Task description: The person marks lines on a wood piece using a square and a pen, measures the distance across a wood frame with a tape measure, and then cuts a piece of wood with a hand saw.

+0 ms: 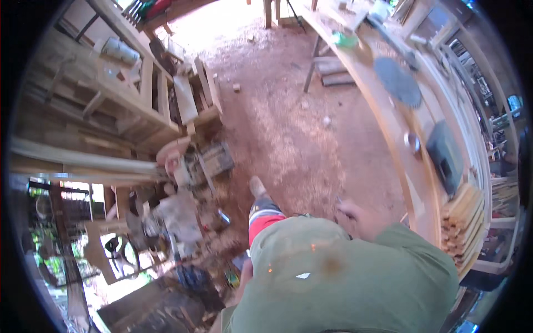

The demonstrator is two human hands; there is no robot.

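Observation:
My right hand (351,210) hangs over the dirt floor, out in front of my green shirt. Its fingers are smeared by motion, and a small dark thing may show at their tips. At my left side only a part of my left hand or forearm (246,271) shows past the shirt; its fingers are hidden. A pale, flat-looking thing (240,260) is close to it, too blurred to name. The long wooden workbench (383,114) curves along my right, with neither hand touching it.
On the bench lie a round saw blade (397,81), a dark flat case (445,158), a roll of tape (412,142) and stacked wood strips (463,216). Left stand wooden frames (150,89) and a dusty machine (191,166). Metal cylinders (336,71) lie beneath the bench.

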